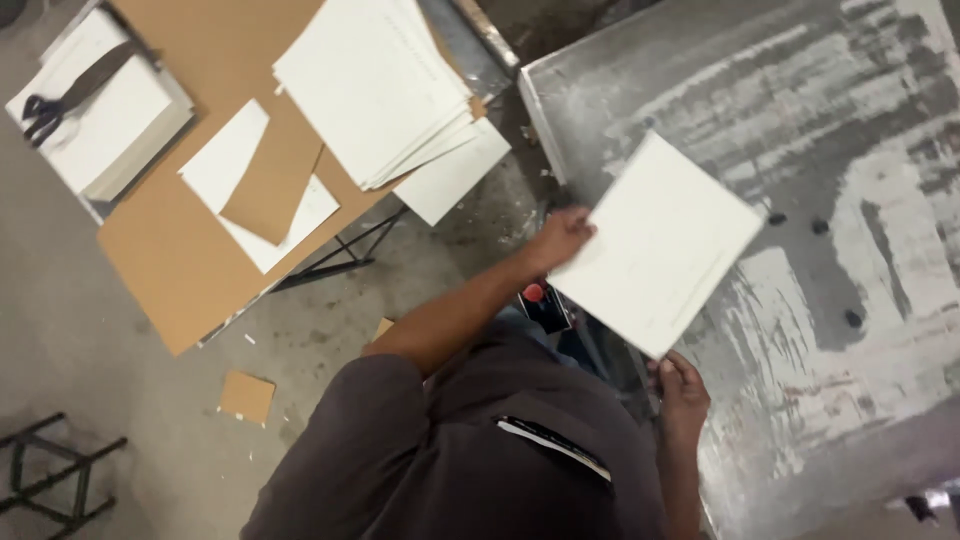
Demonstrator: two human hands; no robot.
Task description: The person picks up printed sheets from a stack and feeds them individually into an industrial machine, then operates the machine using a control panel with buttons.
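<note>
Right of frame: grey metal worktop (pixel 850 150), streaked with white. Upper left: brown cardboard sheet (pixel 170 250) on a black-legged stand, carrying white sheets (pixel 375 85). Lower left: grey concrete floor (pixel 150 460), a cardboard scrap (pixel 246 396) and a black frame (pixel 45 480).

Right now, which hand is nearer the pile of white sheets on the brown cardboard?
Left. The left hand holds an edge of the white board, below-right of the pile; the right hand holds its near corner, farther off.
</note>
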